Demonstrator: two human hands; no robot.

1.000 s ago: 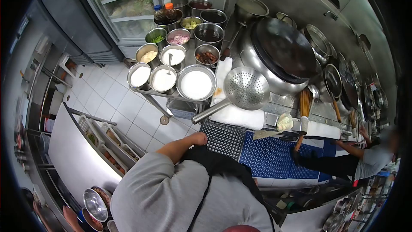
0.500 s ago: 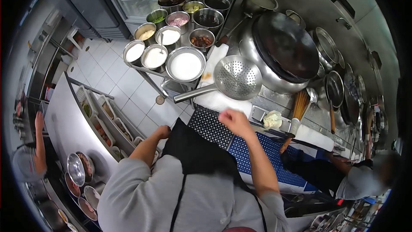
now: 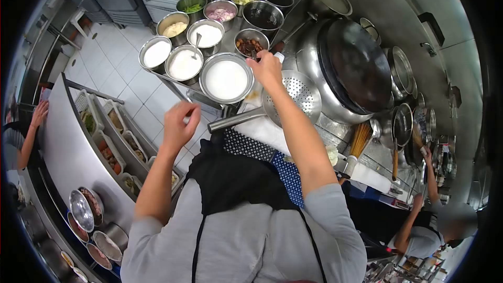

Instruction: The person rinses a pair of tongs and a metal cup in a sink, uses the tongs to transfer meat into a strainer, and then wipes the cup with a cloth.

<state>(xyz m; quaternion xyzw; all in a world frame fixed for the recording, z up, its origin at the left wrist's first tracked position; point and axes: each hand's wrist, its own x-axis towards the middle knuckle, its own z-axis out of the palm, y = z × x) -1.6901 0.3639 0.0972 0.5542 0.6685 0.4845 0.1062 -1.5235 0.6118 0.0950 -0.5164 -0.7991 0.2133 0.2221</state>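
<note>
My right hand (image 3: 268, 69) reaches to the near rim of a steel pot of dark reddish-brown pieces (image 3: 249, 44), its fingers bent together; whether they pinch anything is hidden. Under my right forearm lies a perforated steel strainer (image 3: 293, 94) on a white cloth. Its handle (image 3: 236, 120) points left, towards my left hand (image 3: 181, 124). That hand hovers loosely curled, apart from the handle, with nothing visible in it. Just left of my right hand stands a wide steel bowl of white powder or liquid (image 3: 226, 80).
Several more steel pots (image 3: 183, 63) hold white, green and pink contents. A large dark wok (image 3: 359, 65) stands on the right. Beside it lie a bamboo brush (image 3: 360, 141) and pans. Ingredient bins (image 3: 107, 149) line the left counter. A co-worker (image 3: 419, 230) is at the lower right, another at far left.
My right hand has moved up and forward, over the strainer to the pot of dark pieces. My left hand has risen forward from beside my apron. The view has shifted slightly.
</note>
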